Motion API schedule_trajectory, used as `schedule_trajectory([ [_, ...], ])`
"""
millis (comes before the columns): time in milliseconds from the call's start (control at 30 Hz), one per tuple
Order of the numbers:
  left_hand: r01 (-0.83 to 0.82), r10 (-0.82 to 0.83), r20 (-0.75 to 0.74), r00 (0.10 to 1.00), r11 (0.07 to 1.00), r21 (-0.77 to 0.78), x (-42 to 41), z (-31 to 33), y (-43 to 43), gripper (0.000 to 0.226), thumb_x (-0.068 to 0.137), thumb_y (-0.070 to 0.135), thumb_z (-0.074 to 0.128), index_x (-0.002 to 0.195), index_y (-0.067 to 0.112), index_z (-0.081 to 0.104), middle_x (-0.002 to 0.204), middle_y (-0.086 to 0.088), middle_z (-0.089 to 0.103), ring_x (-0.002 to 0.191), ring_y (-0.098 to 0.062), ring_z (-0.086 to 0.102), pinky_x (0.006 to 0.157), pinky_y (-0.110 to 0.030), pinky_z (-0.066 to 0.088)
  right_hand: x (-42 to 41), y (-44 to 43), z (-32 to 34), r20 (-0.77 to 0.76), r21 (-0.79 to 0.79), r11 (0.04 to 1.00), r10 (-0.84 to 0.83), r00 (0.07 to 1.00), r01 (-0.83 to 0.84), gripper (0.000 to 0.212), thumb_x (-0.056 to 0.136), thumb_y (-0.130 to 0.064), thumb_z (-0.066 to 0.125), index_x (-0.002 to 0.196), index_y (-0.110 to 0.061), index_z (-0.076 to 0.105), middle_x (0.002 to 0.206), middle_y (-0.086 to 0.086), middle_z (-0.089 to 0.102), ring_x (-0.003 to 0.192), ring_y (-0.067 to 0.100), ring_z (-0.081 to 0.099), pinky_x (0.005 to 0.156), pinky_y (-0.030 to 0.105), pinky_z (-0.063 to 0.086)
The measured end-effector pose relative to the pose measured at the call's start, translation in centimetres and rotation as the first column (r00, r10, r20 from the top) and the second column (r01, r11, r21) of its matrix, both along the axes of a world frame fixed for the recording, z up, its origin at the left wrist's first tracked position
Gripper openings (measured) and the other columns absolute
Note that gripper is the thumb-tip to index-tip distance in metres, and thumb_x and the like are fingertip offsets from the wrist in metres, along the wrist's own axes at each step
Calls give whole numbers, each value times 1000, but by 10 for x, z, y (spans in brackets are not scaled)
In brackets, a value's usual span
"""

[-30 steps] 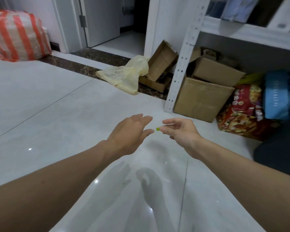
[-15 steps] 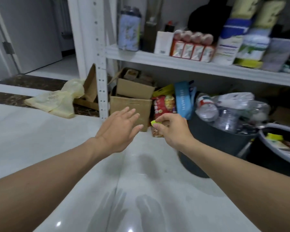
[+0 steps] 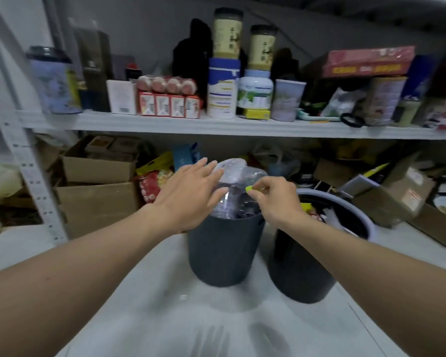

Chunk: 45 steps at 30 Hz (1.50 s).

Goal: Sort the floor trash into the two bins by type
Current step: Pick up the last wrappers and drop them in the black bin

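Observation:
Two dark bins stand side by side on the pale floor. The left bin is piled high with clear plastic bottles. The right bin has a light rim and holds mixed wrappers. My right hand pinches a small yellow-green scrap between thumb and fingers, above the gap between the bins' rims and against the bottles. My left hand is flat, fingers spread, empty, hovering over the left bin's near-left rim beside the bottles.
A white metal shelf crammed with jars, cans and boxes runs just behind the bins. Below it sit cardboard boxes, snack bags and more boxes at the right. A shelf post stands at the left.
The view has swung right and closer, bringing both bins to the centre. Both hands have travelled from open floor to over the left bin, the right still pinching the scrap.

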<state>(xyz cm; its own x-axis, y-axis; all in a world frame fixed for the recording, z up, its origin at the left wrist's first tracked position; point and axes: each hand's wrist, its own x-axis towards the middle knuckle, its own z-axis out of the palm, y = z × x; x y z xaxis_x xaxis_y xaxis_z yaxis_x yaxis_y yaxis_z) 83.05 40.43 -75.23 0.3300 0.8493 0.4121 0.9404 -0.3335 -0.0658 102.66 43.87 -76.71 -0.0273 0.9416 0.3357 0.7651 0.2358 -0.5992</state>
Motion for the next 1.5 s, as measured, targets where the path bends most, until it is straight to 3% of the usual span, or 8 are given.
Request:
schedule_trajectory([
  [100,76,-75,-38,996,997,30,44,2,12,58,99,51,24,138,14,46,149,-6,41,140,-23,32,112,-34,25,45,13,-11,15,-31,996,-83,996,83,17,91,-30,65,96,-16,71,95,3,70,92,22,63,81,38,53],
  [333,127,-128,-12,992,990,-62,112,-26,39,57,101,48,27,150,18,29,158,-5,25,147,-20,15,118,-36,17,122,26,-36,89,-116,968,-212,973,221,23,97,-24,57,88,-7,70,76,10,69,74,27,64,75,45,55],
  [600,165,-169,-22,985,979,-119,153,-48,48,58,102,49,22,152,19,21,160,-4,17,148,-19,9,119,-33,10,160,29,-57,156,-110,936,-316,936,334,24,98,-30,54,100,-10,69,88,12,69,81,34,63,80,47,53],
  [733,180,-185,-33,982,977,-114,160,-54,48,57,102,48,23,151,17,25,159,-6,20,148,-21,11,119,-35,12,166,26,-67,196,-174,919,-320,927,354,29,99,-30,52,113,-9,65,110,16,68,102,36,60,90,47,49],
  [933,211,-212,-9,977,974,-82,155,-47,41,57,102,47,25,150,17,27,158,-8,23,147,-23,14,118,-36,15,156,-2,-62,439,-96,945,-240,866,311,34,100,-33,46,126,-13,57,116,12,65,105,33,58,91,45,46],
  [1100,239,-238,19,971,969,-65,134,0,35,56,102,46,25,150,17,26,158,-7,23,148,-22,13,117,-37,18,133,-19,-5,627,4,971,-190,756,240,34,99,-37,44,122,-14,55,120,6,61,111,29,55,93,41,43],
  [1233,267,-264,39,964,956,-118,121,64,32,57,102,47,27,151,17,26,158,-6,23,148,-23,12,117,-38,16,112,-38,65,675,-24,954,-205,709,299,53,99,-41,39,142,-12,38,140,8,48,126,30,45,104,43,37],
  [1500,403,-405,23,914,901,-159,105,263,6,58,101,48,27,149,15,30,156,-8,28,145,-26,18,115,-41,24,76,-88,271,727,-107,917,-191,660,384,61,99,-44,38,149,-12,26,147,9,41,131,33,40,106,43,31],
])
